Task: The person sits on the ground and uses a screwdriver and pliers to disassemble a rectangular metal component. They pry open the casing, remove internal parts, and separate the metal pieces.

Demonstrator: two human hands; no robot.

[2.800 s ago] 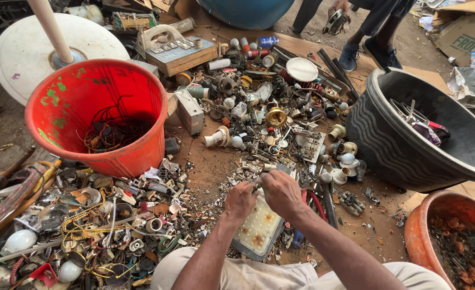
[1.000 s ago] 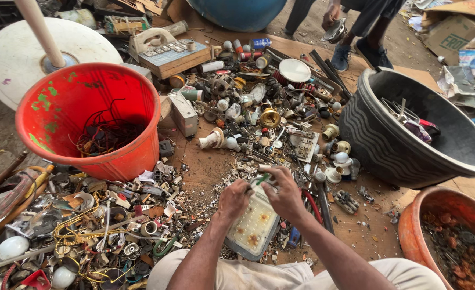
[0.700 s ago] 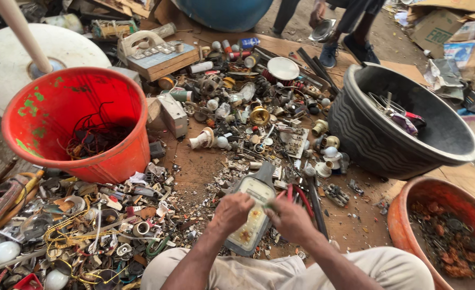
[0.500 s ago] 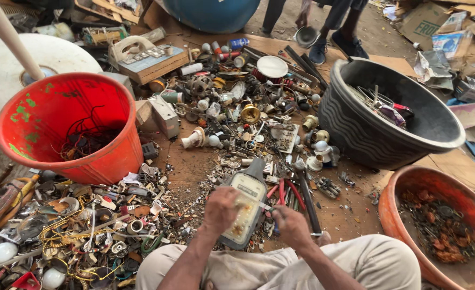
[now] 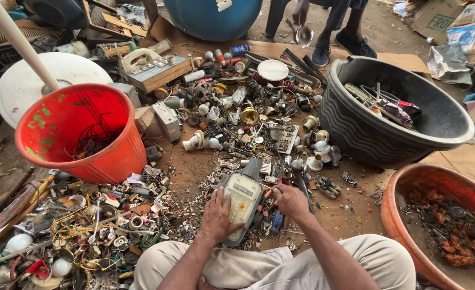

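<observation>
While three tubs stand around, left hand and right hand grasp one handset.

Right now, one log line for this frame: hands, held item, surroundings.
left hand: grips handset casing | right hand: on casing's right edge | left: red bucket | right: black tub | ground: scrap parts

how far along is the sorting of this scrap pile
Partly done: wires lie in the red bucket, metal pieces in the black tub and rusty bits in the orange basin. In hand: the left hand and right hand grip a grey handset casing. Left: most of it, since loose scrap covers the ground ahead and at the left.
</observation>
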